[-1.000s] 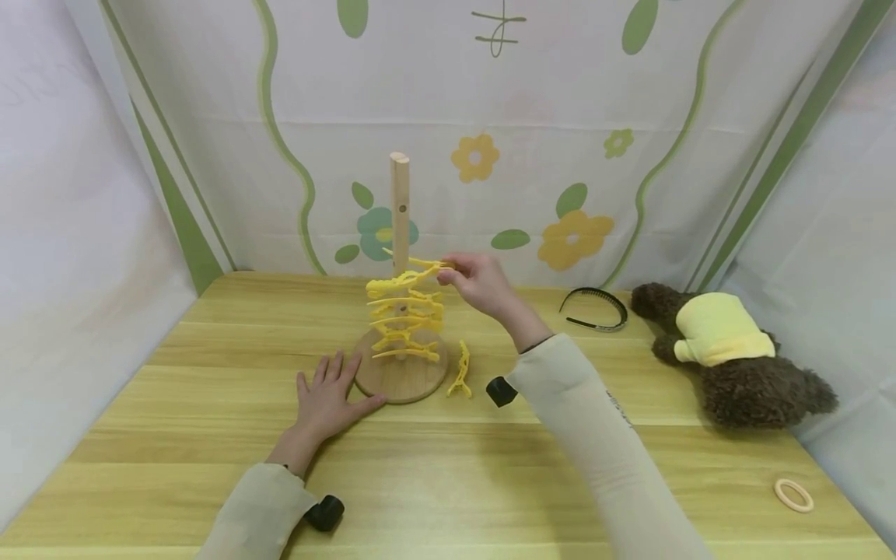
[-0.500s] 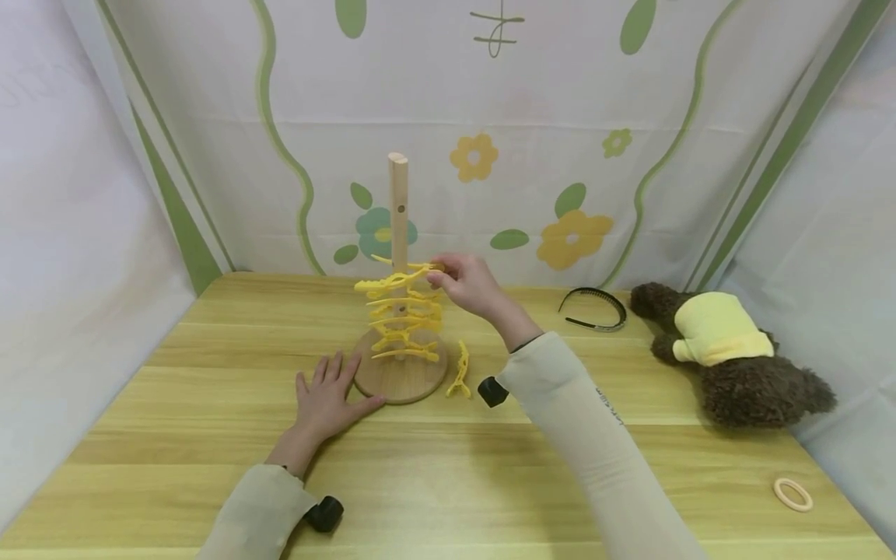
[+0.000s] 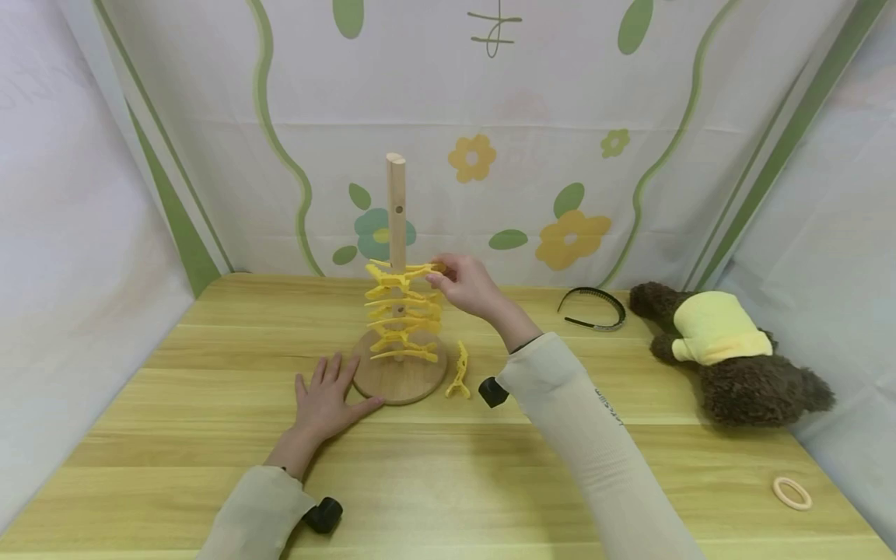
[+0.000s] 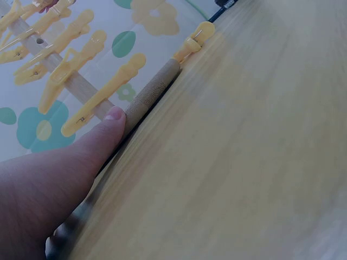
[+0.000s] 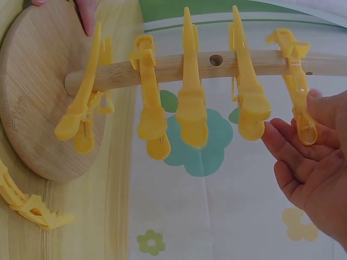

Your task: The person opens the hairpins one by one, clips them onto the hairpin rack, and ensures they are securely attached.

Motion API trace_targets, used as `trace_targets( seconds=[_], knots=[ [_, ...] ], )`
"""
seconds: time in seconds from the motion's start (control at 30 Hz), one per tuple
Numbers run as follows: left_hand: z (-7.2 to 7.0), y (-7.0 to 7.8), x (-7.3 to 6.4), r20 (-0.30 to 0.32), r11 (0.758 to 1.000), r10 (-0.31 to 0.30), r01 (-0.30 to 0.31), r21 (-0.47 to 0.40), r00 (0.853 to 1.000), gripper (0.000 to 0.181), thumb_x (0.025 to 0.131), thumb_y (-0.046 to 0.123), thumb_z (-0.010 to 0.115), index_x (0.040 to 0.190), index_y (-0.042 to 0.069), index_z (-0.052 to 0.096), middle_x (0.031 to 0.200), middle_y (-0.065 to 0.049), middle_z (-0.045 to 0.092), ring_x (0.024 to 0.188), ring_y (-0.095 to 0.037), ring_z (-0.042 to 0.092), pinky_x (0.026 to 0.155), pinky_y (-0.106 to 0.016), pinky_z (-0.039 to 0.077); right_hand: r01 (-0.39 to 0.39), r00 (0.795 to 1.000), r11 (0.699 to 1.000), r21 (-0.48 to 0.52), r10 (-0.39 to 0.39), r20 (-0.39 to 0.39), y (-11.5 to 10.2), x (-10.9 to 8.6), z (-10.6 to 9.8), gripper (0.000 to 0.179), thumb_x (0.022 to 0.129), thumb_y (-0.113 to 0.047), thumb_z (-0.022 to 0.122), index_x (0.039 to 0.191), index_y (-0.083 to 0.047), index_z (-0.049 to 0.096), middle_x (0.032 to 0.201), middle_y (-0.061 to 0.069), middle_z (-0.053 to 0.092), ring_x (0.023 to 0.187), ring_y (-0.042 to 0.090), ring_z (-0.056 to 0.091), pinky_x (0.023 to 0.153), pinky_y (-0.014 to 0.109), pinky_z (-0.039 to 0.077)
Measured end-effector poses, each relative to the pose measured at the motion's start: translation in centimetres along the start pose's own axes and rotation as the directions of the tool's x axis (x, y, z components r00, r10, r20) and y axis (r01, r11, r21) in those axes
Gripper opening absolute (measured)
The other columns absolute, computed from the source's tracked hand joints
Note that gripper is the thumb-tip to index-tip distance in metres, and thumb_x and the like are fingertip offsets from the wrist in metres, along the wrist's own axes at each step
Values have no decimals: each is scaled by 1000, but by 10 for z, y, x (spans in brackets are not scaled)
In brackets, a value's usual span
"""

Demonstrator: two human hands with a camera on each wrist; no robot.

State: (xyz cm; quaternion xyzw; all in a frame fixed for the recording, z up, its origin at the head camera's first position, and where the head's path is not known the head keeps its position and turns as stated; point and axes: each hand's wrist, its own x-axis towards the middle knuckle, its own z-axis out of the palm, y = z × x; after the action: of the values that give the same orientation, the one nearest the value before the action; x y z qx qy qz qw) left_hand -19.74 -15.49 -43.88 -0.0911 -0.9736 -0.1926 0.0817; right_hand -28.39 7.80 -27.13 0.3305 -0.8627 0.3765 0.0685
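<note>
A round wooden base (image 3: 392,386) carries an upright wooden post (image 3: 397,210). Several yellow hair clips (image 3: 402,325) are clipped across the post, one above another. My right hand (image 3: 470,286) pinches the handle end of the topmost hair clip (image 5: 298,86) between thumb and fingers; this clip's long arms lie to either side of the post. My left hand (image 3: 325,406) rests with spread fingers on the table beside the base. In the left wrist view its thumb (image 4: 111,122) touches the base's rim. One loose hair clip (image 3: 458,372) lies right of the base.
On the wooden table (image 3: 420,482), a black headband (image 3: 595,307) lies at the back right. Near it is a brown plush toy (image 3: 749,393) in a yellow top. A pale ring (image 3: 792,493) lies at the front right. A flowered cloth (image 3: 546,93) hangs behind.
My right hand has shifted slightly left with the topmost hair clip. The clip's arms, spread wide before, have drawn closer together around the post. My left hand has stayed in place.
</note>
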Motion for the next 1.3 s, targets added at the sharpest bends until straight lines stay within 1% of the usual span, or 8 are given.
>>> trace_targets(
  seconds=[0.3, 0.6, 0.7, 0.83, 0.97, 1.1, 1.2, 1.3],
  knots=[
    [0, -1, 0, 7, 1000, -5, 5, 4, 1000, 90, 69, 70, 44, 136, 12, 28, 137, -21, 20, 124, -40, 11, 87, -63, -2, -4, 1000, 1000, -19, 4, -2, 2, 1, 2, 29, 88, -13, 51, 112, 3, 53, 89, 12, 60, 74, 20, 56, 64, 29, 45],
    [-1, 0, 0, 5, 1000, -2, 2, 5, 1000, 91, 69, 70, 44, 136, 11, 28, 137, -22, 20, 124, -41, 11, 87, -64, -2, -40, 999, 999, -26, 41, 8, 1, 1, 1, 35, 89, -17, 49, 119, 2, 49, 108, 13, 55, 87, 20, 54, 75, 30, 43],
    [0, -1, 0, 5, 1000, -3, 3, 4, 1000, 91, 69, 71, 44, 136, 11, 28, 137, -22, 20, 124, -41, 10, 87, -64, -3, -54, 998, 999, -7, 54, 8, 1, 0, 0, 40, 89, -19, 49, 123, 1, 45, 114, 13, 52, 93, 21, 53, 78, 30, 42],
    [2, -3, 1, 5, 1000, -4, 4, 7, 1000, 92, 69, 72, 43, 136, 12, 28, 137, -22, 20, 124, -40, 10, 87, -64, -3, -56, 998, 997, 47, 58, -33, 3, -3, -5, 47, 87, -22, 53, 126, 1, 41, 119, 12, 49, 105, 21, 48, 84, 28, 39],
    [4, -2, 1, 8, 1000, -2, 2, 5, 1000, 92, 68, 72, 42, 136, 12, 27, 137, -21, 19, 124, -40, 10, 87, -63, -4, -51, 992, 995, 81, 60, -114, 7, -15, -15, 52, 84, -23, 57, 127, 2, 40, 123, 13, 47, 111, 19, 43, 89, 31, 35],
    [3, -2, 1, 2, 1000, 2, -2, -2, 1000, 91, 69, 71, 44, 136, 12, 28, 137, -21, 20, 124, -40, 10, 87, -63, -4, -62, 980, 990, 127, 84, -178, 16, -35, -19, 55, 82, -21, 60, 127, 1, 39, 124, 13, 45, 113, 21, 40, 91, 36, 32],
    [3, -3, 1, 0, 1000, 2, -2, -2, 1000, 91, 69, 71, 44, 136, 12, 28, 137, -22, 20, 124, -41, 10, 87, -63, -4, -80, 977, 986, 148, 106, -184, 25, -53, -14, 57, 81, -23, 61, 127, 2, 39, 125, 15, 44, 114, 23, 40, 92, 37, 31],
    [3, -4, 1, 3, 1000, 1, -1, 1, 1000, 92, 69, 72, 43, 136, 12, 27, 137, -21, 20, 124, -40, 10, 87, -63, -4, -132, 975, 980, 148, 155, -157, 37, -72, -2, 60, 80, -29, 61, 127, 1, 39, 126, 14, 43, 114, 23, 39, 92, 40, 31]
  ],
)
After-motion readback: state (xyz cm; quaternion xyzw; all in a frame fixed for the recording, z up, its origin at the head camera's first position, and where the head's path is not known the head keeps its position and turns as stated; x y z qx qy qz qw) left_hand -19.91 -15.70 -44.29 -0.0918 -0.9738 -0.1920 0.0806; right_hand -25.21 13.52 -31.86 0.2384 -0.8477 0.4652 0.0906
